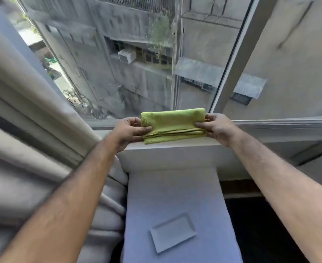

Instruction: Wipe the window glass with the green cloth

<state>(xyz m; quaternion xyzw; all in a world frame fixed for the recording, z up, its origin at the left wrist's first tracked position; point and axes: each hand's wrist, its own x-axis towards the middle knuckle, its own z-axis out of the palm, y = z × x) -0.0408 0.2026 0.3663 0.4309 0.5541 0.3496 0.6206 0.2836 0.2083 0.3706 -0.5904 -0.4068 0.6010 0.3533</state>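
One folded green cloth [172, 125] is held level over the white sill [175, 149], just in front of the window glass [128, 63], with a curtain [23, 111] crowding the left edge and a window frame bar [232, 59] rising just right of the cloth, so the pane between them is the open room. Two bare forearms reach forward: the left hand [129, 130] pinches the cloth's left end, the right hand [216, 126] pinches its right end, thumbs on top. One flat rectangular tray [172, 232] lies on the pale bench [175, 196] below.
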